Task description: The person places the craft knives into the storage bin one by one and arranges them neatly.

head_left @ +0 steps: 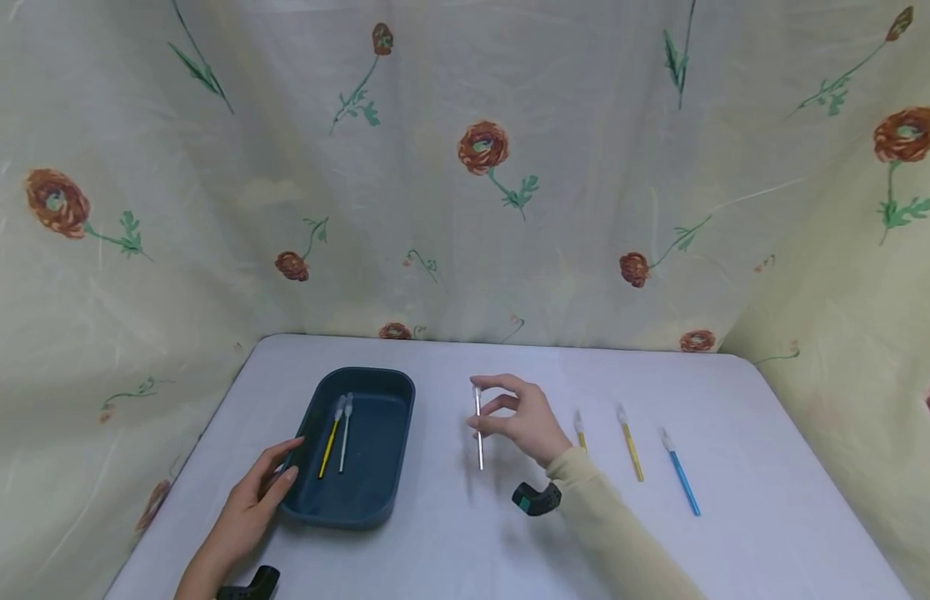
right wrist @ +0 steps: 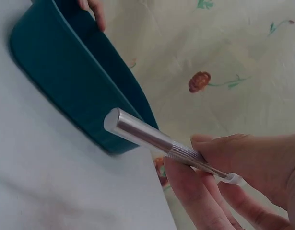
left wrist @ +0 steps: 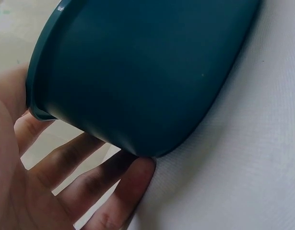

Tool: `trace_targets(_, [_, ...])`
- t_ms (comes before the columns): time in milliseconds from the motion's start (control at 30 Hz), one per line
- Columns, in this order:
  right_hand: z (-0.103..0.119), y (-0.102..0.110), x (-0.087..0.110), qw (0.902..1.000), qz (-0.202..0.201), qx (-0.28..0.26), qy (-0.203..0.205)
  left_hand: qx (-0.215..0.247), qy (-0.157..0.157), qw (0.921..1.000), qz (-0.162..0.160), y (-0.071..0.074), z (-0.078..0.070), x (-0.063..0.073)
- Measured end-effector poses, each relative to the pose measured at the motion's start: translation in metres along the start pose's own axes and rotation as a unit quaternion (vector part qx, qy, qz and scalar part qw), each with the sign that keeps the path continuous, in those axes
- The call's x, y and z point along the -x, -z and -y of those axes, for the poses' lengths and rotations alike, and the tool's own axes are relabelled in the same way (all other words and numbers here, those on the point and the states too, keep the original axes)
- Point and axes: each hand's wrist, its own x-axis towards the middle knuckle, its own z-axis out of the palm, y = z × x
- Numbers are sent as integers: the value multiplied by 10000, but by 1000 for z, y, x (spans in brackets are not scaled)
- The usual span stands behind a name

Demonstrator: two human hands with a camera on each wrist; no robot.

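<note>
My right hand (head_left: 521,417) pinches a silver craft knife (head_left: 480,446) between thumb and fingers, above the table to the right of the tray. Its plain round butt end and knurled collar (right wrist: 183,152) show in the right wrist view, with a pale cap at the other end. The dark teal tray (head_left: 378,442) stands at the left; my left hand (head_left: 247,496) grips its left wall, fingers at the rim and along the outside. Inside the tray a yellow craft knife (head_left: 329,446) and a silver-grey one (head_left: 345,437) lie side by side.
Right of my right hand, a yellow craft knife (head_left: 632,450) and a blue one (head_left: 683,479) lie on the white table (head_left: 465,558). Another yellow knife (head_left: 580,429) is partly hidden by my sleeve. A flowered curtain (head_left: 570,208) hangs behind the table and along its sides.
</note>
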Motion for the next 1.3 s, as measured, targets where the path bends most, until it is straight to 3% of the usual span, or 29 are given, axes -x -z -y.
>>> trace_targets(333, [11,-18,-4,9995,179,273,52,-71,77,9999,31,-1,0,-1])
trace_targets(567, [16,-32,-9,9989,444,36,161,-32,38,10000,40,-1,1,-1])
trace_targets(1300, [30,-79,-39,9970,483,-554,220,-54,29,10000,19,0,1,-1])
